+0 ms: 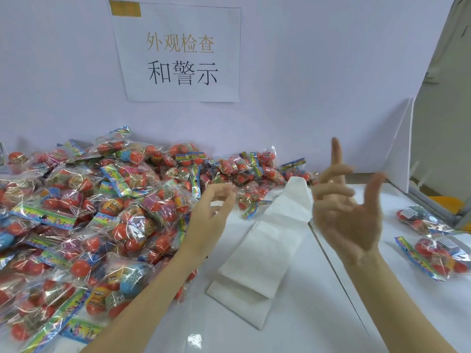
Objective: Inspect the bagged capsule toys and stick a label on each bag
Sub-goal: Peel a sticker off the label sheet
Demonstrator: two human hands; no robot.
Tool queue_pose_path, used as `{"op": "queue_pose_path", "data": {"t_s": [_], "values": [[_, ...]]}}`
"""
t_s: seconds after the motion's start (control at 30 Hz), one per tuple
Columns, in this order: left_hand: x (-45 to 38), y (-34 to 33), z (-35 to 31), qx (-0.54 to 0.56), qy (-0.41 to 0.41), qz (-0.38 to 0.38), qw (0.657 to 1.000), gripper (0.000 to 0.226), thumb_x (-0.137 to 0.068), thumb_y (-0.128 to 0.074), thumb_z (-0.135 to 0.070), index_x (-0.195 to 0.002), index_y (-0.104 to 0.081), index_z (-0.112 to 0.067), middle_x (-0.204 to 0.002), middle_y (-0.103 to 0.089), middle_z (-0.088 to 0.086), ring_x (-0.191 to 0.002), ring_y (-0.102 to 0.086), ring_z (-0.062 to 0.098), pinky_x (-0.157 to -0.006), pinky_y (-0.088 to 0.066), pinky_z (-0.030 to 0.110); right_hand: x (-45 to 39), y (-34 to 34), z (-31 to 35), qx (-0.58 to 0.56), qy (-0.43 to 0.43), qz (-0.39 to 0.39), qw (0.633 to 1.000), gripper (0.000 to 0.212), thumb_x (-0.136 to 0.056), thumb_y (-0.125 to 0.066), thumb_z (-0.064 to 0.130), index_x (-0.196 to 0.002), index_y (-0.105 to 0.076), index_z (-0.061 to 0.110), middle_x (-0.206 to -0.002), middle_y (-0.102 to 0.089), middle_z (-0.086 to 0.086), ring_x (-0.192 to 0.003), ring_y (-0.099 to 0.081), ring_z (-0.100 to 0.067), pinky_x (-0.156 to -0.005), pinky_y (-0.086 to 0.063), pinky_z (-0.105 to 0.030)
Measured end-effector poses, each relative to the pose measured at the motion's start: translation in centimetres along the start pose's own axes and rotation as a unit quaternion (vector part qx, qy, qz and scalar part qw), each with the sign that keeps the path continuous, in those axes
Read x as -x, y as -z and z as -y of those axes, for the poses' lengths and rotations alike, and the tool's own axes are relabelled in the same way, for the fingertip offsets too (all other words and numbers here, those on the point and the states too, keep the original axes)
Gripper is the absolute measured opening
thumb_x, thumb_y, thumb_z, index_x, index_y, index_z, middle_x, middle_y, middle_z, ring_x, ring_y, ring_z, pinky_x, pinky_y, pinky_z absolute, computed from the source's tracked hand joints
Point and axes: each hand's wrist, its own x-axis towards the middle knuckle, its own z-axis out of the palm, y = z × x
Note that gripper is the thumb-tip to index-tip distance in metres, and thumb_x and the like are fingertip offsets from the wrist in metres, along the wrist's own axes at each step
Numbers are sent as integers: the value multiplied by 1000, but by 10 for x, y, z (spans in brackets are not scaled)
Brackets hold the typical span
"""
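Note:
A big heap of clear bags of red and blue capsule toys [102, 212] covers the left half of the white table [305, 314]. Two more bags lie apart at the right, one nearer [433, 258] and one farther [418, 217]. Long white paper sheets [267, 250] lie in the middle. My left hand [211, 215] hovers at the heap's right edge with fingers curled toward the thumb; whether it pinches something is unclear. My right hand [349, 207] is raised above the table, palm toward me, fingers spread, holding nothing.
A paper sign with printed characters [181, 54] hangs on the back wall. A white divider panel [400, 154] stands at the right rear, with a metal frame and something yellow [446, 202] behind it.

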Motion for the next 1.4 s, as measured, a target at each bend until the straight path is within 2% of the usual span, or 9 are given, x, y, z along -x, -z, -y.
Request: {"op": "queue_pose_path", "data": {"t_s": [0.17,0.33,0.57,0.67,0.8,0.9,1.0,1.2,1.4], "values": [[3,-10,16,-287,-108,89,948,25,-103,-59,-12,-124,-73,-16,-138,-60,5,-133,-50,26,-113,-36,35,-11,20,-15,102,-10,-175,979,32,-103,-60,29,-131,-68,16,-85,-58,5,-68,-49,-10,-60,-39,-19],[9,-24,34,-453,-23,265,851,47,-112,-20,-45,-159,-27,-43,-174,0,-12,-158,0,8,-121,-1,34,-15,34,-21,142,28,-322,936,23,-90,-68,17,-111,-73,10,-74,-50,4,-57,-39,-11,-52,-32,-20],[11,-21,28,-536,-107,187,816,43,-112,-26,-43,-148,-48,-32,-147,-46,-11,-137,-35,16,-109,-22,34,-15,37,-18,159,51,-386,907,19,-91,-61,14,-107,-68,9,-71,-46,3,-57,-34,-11,-50,-30,-21],[10,-18,21,-493,-144,148,845,34,-108,-44,-32,-139,-57,-29,-121,-56,-7,-120,-48,20,-97,-29,33,-15,38,-19,165,54,-399,900,18,-88,-62,13,-105,-67,8,-70,-46,3,-56,-34,-12,-50,-28,-21],[9,-17,19,-458,-122,139,870,61,-101,-59,-36,-155,-38,-16,-125,-60,2,-119,-50,25,-102,-35,35,-15,38,-20,176,51,-406,895,19,-85,-64,12,-103,-67,8,-70,-46,3,-55,-34,-12,-50,-29,-21],[11,-15,19,-473,-136,108,864,44,-98,-63,-41,-132,-60,-13,-119,-50,8,-114,-44,27,-99,-41,36,-15,38,-21,182,48,-411,892,20,-84,-64,12,-104,-67,9,-70,-45,3,-56,-33,-11,-50,-28,-21],[10,-11,18,-448,-131,98,879,37,-96,-68,-39,-119,-60,-11,-127,-48,9,-119,-44,28,-101,-43,38,-15,39,-22,188,48,-411,891,20,-84,-64,11,-103,-67,9,-69,-45,3,-55,-34,-11,-50,-28,-21],[8,-9,20,-402,-95,99,905,42,-94,-55,6,-132,-47,-11,-126,-54,5,-117,-46,27,-92,-38,31,-16,40,-24,203,38,-412,887,17,-87,-60,13,-103,-65,8,-71,-40,3,-55,-32,-12,-49,-27,-21],[6,-9,5,-161,-35,22,986,23,-109,-43,-5,-130,-49,-12,-106,-68,7,-97,-65,25,-88,-52,43,-15,43,-26,345,33,-426,836,30,-92,-66,13,-121,-69,9,-79,-59,-4,-63,-52,-14,-52,-42,-22]]}}
